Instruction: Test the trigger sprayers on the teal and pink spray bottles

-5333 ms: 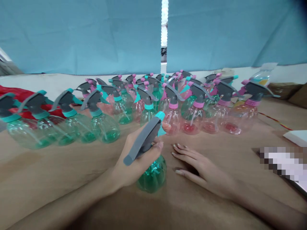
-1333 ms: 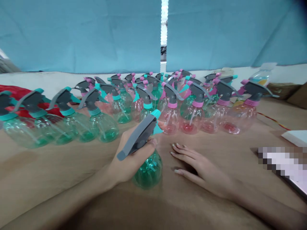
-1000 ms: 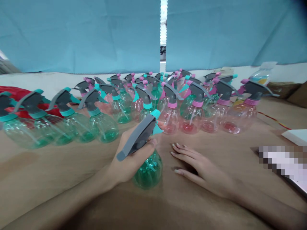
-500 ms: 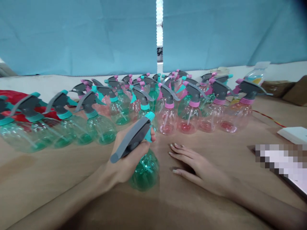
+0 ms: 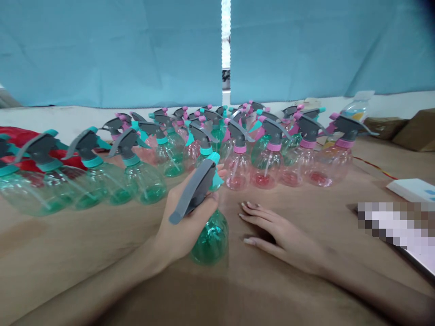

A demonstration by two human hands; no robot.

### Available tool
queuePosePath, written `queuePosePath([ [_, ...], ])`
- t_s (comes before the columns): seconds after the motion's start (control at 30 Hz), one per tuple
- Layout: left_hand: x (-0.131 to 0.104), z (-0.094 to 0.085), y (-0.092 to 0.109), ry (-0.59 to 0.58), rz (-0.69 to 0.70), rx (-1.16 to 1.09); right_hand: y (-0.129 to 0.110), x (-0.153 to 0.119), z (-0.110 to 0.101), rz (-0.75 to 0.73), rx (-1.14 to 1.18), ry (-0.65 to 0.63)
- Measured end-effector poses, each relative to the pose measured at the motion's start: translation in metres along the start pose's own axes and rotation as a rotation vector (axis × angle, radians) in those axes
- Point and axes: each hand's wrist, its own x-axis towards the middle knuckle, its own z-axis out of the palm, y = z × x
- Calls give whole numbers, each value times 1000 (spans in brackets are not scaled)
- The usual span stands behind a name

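Note:
My left hand (image 5: 185, 217) is wrapped round the neck of a green spray bottle (image 5: 212, 240) with a grey and teal trigger head. That bottle is in front of the rows, and its nozzle points away from me. My right hand (image 5: 272, 226) rests on the tabletop to the right of the bottle, fingers stretched out, holding nothing. Just beyond my hands stand pink spray bottles (image 5: 238, 167). To the left is a row of green spray bottles (image 5: 144, 181) with grey and teal heads.
More pink and green bottles crowd behind. A red bag (image 5: 20, 136) lies at the left. On the right are a blurred-out flat device (image 5: 397, 235), a white box (image 5: 411, 190) and a brown carton (image 5: 421, 129). A blue curtain (image 5: 118, 54) hangs behind the brown table (image 5: 102, 240).
My left hand and the green spray bottle have shifted slightly right and the bottle has turned a little. My right hand stays in place.

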Motion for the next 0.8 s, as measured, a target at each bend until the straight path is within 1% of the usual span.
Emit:
queuePosePath([
  [0.13,0,-1,1,44,6,-13,-10,-1,-3,42,-13,-22],
  [0.27,0,-1,3,13,17,-22,-34,2,-11,64,23,-2],
  [0.37,-1,-2,4,-14,26,-43,-57,11,-17,40,34,65],
  [0.5,-3,-5,1,10,69,-23,-85,26,-17,26,46,162],
  [0.63,-8,-15,-7,34,119,13,-106,42,-11,61,48,190],
  [0.7,-11,-22,-11,29,110,9,-114,51,-5,52,39,213],
  [0.8,-15,-37,-15,13,62,15,-124,65,4,11,-10,260],
])
